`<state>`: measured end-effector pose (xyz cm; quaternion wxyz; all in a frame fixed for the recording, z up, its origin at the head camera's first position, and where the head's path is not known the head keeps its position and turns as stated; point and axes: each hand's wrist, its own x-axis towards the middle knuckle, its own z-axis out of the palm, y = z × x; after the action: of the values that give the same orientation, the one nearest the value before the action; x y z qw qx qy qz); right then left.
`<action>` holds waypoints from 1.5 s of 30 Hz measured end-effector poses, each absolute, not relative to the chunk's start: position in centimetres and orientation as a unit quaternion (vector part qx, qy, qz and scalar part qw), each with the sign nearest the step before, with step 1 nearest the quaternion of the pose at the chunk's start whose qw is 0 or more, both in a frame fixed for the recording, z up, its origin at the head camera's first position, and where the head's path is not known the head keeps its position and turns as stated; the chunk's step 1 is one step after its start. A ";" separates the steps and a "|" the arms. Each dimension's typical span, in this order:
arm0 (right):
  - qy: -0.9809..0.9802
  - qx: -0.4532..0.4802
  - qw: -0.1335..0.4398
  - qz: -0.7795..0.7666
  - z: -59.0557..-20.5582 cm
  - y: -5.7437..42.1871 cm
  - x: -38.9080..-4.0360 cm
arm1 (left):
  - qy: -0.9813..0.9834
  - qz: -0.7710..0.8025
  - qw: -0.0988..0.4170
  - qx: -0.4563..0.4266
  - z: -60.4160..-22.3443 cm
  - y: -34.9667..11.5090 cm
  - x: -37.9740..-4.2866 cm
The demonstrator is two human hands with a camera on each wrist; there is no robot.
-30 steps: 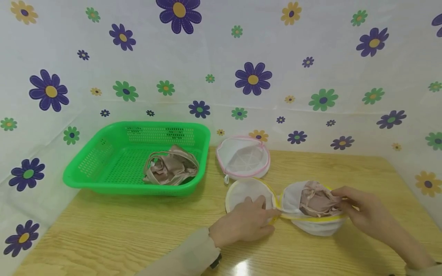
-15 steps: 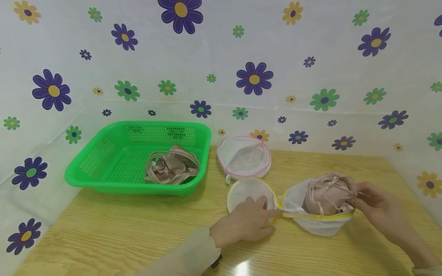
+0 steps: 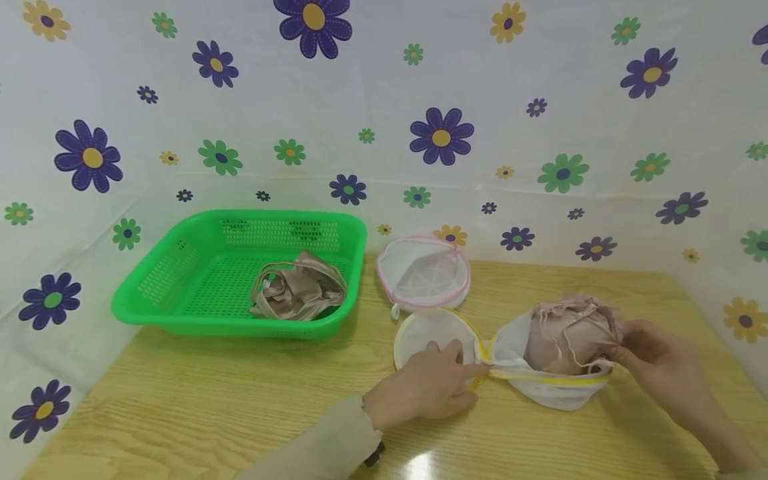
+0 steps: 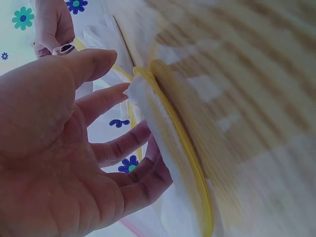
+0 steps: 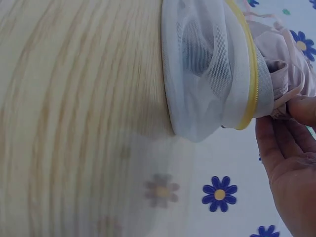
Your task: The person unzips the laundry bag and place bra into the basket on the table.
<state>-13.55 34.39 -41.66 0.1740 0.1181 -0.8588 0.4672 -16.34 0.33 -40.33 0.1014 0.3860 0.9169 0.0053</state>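
A white mesh laundry bag [image 3: 555, 393] with a yellow zipper lies unzipped at centre right. Its round lid [image 3: 420, 333] is folded out to the left. My left hand [image 3: 423, 387] rests on the lid near the join, fingers fairly straight; in the left wrist view the fingers [image 4: 126, 148] touch the lid's yellow-edged rim [image 4: 177, 128]. Bunched in the bag's mouth and bulging above it is a dusty-pink satin garment [image 3: 570, 337] with thin straps. My right hand [image 3: 666, 367] pinches its right edge between thumb and fingers, beside the zipper rim [image 5: 249, 74]. The garment's lower part is hidden inside.
A green perforated basket [image 3: 135, 307] stands at the left, holding a brownish satin garment [image 3: 300, 290]. Behind the lid sits another white mesh bag [image 3: 429, 277] with pink trim. A flowered sheet [image 3: 384, 87] closes off the back of the wooden table [image 3: 210, 400].
My right hand has shifted right, and the pink garment has spread up and rightward, bulging higher out of the bag. My left hand stays in place on the lid.
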 end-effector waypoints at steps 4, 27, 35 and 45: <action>-0.874 0.122 0.198 0.427 -41.4 34.0 -13.6 | 0.915 0.019 0.112 0.386 -40.5 0.2 -16.3; -0.818 0.005 0.176 0.547 -40.3 36.6 -13.2 | 0.910 0.034 0.093 0.402 -41.3 0.4 -16.3; -0.895 0.093 0.223 0.375 -40.6 35.2 -12.6 | 0.882 0.106 0.082 0.452 -41.4 -1.7 -15.8; -0.914 0.177 0.293 0.219 -40.5 35.9 -12.9 | 0.877 0.202 0.031 0.435 -39.4 -7.9 -15.1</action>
<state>-12.94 35.87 -40.48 0.2934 0.1766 -0.9136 0.2192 -15.06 -7.91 -39.39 0.0307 0.4348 0.8770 0.2021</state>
